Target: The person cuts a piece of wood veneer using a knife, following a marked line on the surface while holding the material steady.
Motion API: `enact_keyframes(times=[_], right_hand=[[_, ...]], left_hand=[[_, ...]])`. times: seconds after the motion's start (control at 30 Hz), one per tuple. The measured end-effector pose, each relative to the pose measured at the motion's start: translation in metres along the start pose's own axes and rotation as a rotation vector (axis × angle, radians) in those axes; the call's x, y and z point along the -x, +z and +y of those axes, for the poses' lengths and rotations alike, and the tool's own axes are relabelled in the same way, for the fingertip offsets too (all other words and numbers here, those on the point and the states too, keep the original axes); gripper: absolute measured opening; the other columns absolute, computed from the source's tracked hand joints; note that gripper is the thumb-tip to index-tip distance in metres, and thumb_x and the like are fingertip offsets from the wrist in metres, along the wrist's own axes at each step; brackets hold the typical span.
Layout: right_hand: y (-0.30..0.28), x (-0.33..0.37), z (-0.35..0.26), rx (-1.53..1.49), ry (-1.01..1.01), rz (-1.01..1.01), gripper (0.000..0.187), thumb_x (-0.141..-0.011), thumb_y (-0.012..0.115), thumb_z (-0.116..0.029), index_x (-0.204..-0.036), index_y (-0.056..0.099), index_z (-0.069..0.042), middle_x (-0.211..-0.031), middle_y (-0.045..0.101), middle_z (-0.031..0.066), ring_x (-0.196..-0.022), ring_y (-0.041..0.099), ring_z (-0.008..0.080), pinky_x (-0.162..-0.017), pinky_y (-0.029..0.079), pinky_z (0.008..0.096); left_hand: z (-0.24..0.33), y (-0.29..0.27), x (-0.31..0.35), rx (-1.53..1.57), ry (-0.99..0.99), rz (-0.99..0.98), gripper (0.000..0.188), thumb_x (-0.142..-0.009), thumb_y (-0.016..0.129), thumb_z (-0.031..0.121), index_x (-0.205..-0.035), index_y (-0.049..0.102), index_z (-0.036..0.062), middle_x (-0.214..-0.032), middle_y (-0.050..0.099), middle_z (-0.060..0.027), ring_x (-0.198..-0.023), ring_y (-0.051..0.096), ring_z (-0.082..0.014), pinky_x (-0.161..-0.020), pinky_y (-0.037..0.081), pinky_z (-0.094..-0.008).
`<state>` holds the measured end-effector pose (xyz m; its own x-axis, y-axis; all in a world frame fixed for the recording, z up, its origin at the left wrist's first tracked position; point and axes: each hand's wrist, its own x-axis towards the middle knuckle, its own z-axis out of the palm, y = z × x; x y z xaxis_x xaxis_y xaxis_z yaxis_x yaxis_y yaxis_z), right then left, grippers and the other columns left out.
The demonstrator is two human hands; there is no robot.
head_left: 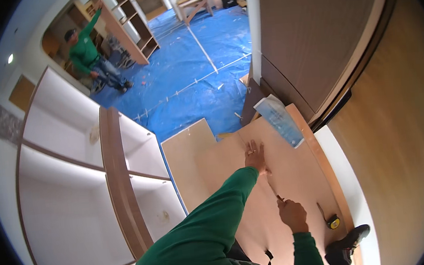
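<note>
A wide light-brown wooden board [225, 164] lies below me. My left hand [255, 158] presses on it with fingers spread, a ring on one finger. Closer to me, my right hand [293, 215] is closed round a slim tool [280, 197] with a dark reddish end pointing toward the left hand. The tool's exact kind is too small to make out. A thin line runs along the board between the two hands. To the right of my right hand rests a yellow and black tape measure [334, 222].
A blue-and-white plastic packet [279, 121] lies on the board's far right part. White cabinets with brown edges [120, 181] stand at left. Blue sheeting [192, 83] covers the floor. A person in green [86, 52] stands far left by a tall shelf unit [132, 23]. A black shoe [350, 239] is lower right.
</note>
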<state>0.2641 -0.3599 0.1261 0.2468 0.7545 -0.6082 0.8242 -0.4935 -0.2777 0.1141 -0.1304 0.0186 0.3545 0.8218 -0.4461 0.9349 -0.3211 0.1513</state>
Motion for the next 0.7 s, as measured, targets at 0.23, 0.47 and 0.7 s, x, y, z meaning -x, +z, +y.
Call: enact_keyframes(times=[0.23, 0.47, 0.7], right_hand=[[0.000, 0.017, -0.015, 0.004, 0.028, 0.082, 0.064, -0.107, 0.049, -0.062, -0.116, 0.076, -0.005, -0.108, 0.078, 0.0284, -0.107, 0.075, 0.0480, -0.095, 0.059, 0.0584], [-0.002, 0.009, -0.008, 0.045, 0.015, 0.052, 0.064, -0.108, 0.048, -0.061, -0.120, 0.077, -0.006, -0.112, 0.078, 0.0280, -0.109, 0.075, 0.0483, -0.097, 0.058, 0.0585], [-0.011, 0.007, -0.016, 0.045, 0.064, -0.001, 0.061, -0.108, 0.049, -0.057, -0.125, 0.079, -0.007, -0.110, 0.079, 0.0273, -0.107, 0.075, 0.0476, -0.096, 0.058, 0.0560]], left_hand=[[-0.002, 0.016, 0.024, 0.000, -0.019, -0.040, 0.131, -0.080, 0.085, 0.069, -0.178, 0.012, 0.0208, -0.182, 0.001, -0.0280, -0.168, 0.008, -0.0458, -0.132, 0.019, -0.0632], [-0.012, 0.028, 0.027, 0.012, -0.017, 0.007, 0.123, -0.083, 0.086, 0.064, -0.177, 0.016, 0.0282, -0.183, 0.002, -0.0221, -0.169, 0.010, -0.0404, -0.130, 0.021, -0.0668], [-0.015, 0.028, 0.032, 0.106, -0.032, 0.028, 0.121, -0.081, 0.088, 0.062, -0.176, 0.018, 0.0361, -0.185, 0.000, -0.0128, -0.170, 0.006, -0.0358, -0.129, 0.016, -0.0712]])
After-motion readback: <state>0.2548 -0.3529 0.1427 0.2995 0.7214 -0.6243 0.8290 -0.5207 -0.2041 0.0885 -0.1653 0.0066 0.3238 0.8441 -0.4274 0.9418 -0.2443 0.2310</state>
